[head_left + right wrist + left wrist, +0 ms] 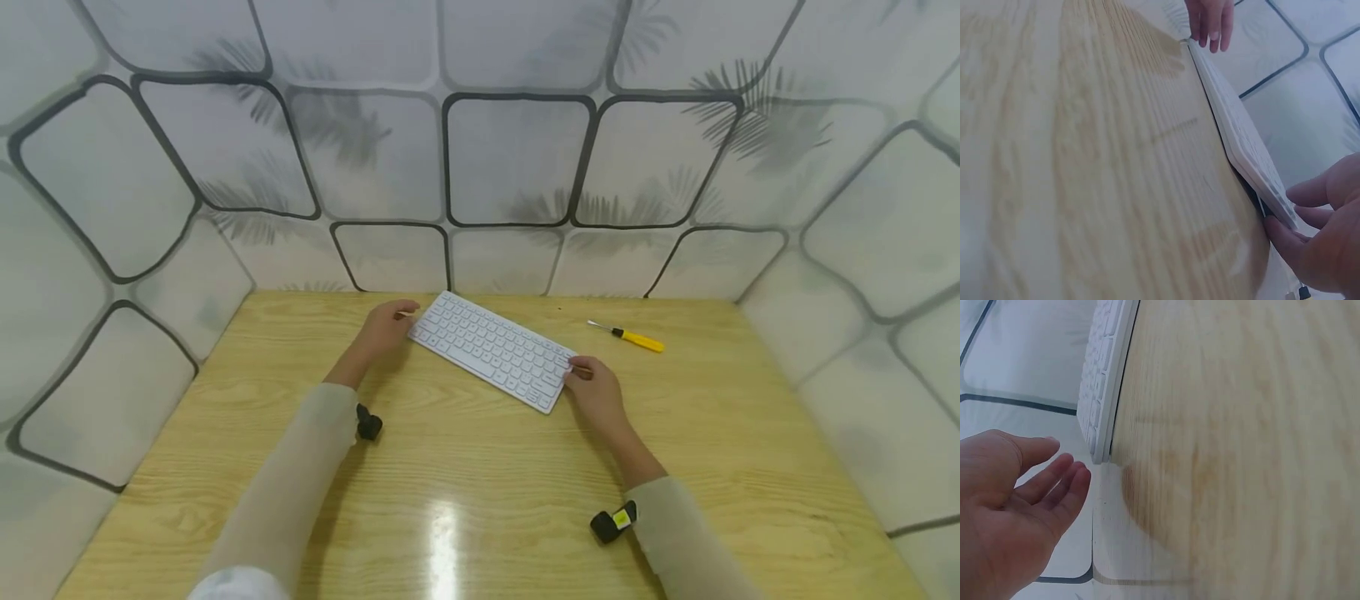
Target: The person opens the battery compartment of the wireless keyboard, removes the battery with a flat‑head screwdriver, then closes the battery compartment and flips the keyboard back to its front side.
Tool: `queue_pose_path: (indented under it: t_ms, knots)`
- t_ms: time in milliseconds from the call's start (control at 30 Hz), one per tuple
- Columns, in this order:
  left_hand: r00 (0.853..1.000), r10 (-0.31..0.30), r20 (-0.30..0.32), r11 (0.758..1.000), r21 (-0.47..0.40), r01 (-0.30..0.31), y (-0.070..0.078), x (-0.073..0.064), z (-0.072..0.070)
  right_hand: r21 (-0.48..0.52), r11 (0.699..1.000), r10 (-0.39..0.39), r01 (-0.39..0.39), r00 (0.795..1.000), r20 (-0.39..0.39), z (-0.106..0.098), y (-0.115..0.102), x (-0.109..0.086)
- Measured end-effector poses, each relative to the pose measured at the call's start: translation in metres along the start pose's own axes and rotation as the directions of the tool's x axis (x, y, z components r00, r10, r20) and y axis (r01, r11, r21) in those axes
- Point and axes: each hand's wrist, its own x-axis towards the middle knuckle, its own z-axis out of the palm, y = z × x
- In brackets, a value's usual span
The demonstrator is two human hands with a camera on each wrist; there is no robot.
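A white keyboard lies slantwise on the table, its left end farther back than its right. My right hand pinches its right end; in the right wrist view the thumb is over the keys and fingers reach under the edge, with a dark gap below that end. Beside the left end is my left hand, fingers loosely bent. The left wrist view shows a small space between these fingertips and the keyboard's corner.
A screwdriver with a yellow handle lies to the right of the keyboard, behind my right hand. The wooden table ends at a patterned wall at the back, with more wall on both sides. Small black cameras sit on my wrists.
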Motion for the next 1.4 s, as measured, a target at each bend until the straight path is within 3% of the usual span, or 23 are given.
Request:
queue_pose_path:
  t_ms: [200,667,967,1400]
  knots:
    - [0.999,0.033,-0.002,0.999,-0.012,-0.033,-0.004,0.006,0.001,0.025,1.0,0.004,-0.003,0.999,-0.04,0.006,0.006,0.002]
    - [0.999,0.03,0.02,0.998,-0.051,-0.029,-0.016,0.019,0.006,0.089,0.995,0.049,-0.043,0.997,-0.066,0.009,0.003,-0.003]
    - [0.999,0.024,0.038,0.998,-0.065,-0.022,-0.015,0.023,0.007,0.081,0.996,0.038,-0.031,0.996,-0.082,0.009,0.0,-0.005]
    - [0.997,0.026,0.067,0.998,-0.056,-0.023,-0.014,0.025,0.007,0.073,0.996,0.053,-0.052,0.998,-0.017,0.008,0.009,-0.003]
